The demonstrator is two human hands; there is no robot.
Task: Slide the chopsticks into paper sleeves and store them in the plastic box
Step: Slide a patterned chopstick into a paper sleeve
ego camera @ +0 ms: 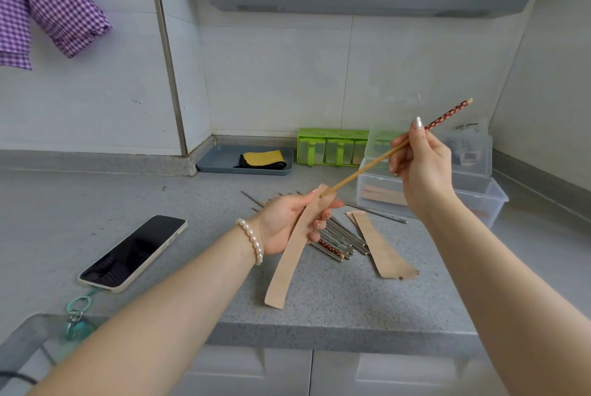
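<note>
Left hand (287,223) pinches the paper sleeve (295,245) mouth open; right hand (419,156) grips the chopstick (367,168), tip aimed inside.

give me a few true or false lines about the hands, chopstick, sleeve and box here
1. The right hand holds a chopstick. True.
2. The left hand holds a phone. False: it holds a paper sleeve; the phone lies on the counter.
3. The chopstick tip is at the sleeve's top opening. True.
4. The plastic box is closed. False: its lid stands open.
5. The box already has sleeves inside. True.
</note>
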